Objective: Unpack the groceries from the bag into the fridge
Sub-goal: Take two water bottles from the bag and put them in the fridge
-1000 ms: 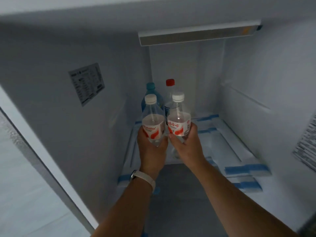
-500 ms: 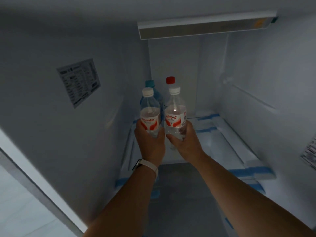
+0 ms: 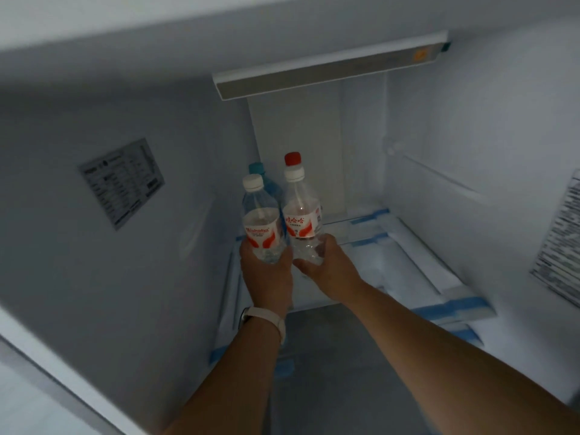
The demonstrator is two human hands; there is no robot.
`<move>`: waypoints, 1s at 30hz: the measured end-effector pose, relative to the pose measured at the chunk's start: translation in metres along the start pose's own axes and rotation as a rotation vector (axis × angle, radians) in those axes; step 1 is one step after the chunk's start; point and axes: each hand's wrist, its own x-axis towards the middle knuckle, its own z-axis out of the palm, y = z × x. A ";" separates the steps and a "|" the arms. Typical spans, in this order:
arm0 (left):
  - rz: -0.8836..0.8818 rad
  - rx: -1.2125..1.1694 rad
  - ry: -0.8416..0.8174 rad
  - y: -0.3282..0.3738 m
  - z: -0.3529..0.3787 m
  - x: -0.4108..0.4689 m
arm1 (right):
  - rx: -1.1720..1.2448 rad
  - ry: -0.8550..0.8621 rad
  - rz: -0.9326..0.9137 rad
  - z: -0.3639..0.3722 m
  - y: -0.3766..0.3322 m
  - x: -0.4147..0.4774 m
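Both my arms reach into the fridge compartment. My left hand, with a white wristband, grips the base of a clear water bottle with a white cap and red-white label. My right hand grips a second, matching water bottle beside it. Both bottles are upright, side by side, at the back left of the fridge shelf. Behind them stand a blue-capped bottle and a red-capped bottle, mostly hidden.
The shelf is wrapped in white film with blue tape strips. A grey light bar runs across the ceiling. Stickers sit on the left wall and right wall. The shelf's right part holds nothing.
Both hands have pushed the two bottles further back into the fridge, closer to the blue-capped and red-capped bottles. My view has moved nearer and tilted.
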 end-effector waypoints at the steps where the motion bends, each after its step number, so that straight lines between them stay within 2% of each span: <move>1: -0.007 0.032 -0.025 0.000 -0.003 -0.002 | 0.006 -0.008 0.010 -0.002 -0.003 -0.003; 6: -0.049 0.157 -0.106 0.002 -0.022 -0.014 | -0.049 -0.022 -0.024 -0.009 -0.010 -0.013; 9: -0.116 0.205 -0.123 0.008 -0.034 -0.025 | -0.019 0.029 0.089 -0.011 -0.015 -0.029; 11: -0.136 0.291 -0.138 0.015 -0.042 -0.036 | -0.064 0.057 0.080 -0.015 -0.020 -0.044; 17: 0.207 0.687 -0.287 0.017 -0.079 -0.074 | -0.325 0.024 -0.125 -0.022 -0.030 -0.100; 22: 0.494 0.833 -0.359 0.017 -0.106 -0.098 | -0.567 -0.030 -0.286 -0.029 -0.030 -0.142; 25: 0.566 0.940 -0.386 0.014 -0.120 -0.118 | -0.627 -0.080 -0.316 -0.035 -0.030 -0.165; 30: 0.583 1.131 -0.443 0.007 -0.143 -0.157 | -0.752 -0.215 -0.357 -0.038 -0.024 -0.203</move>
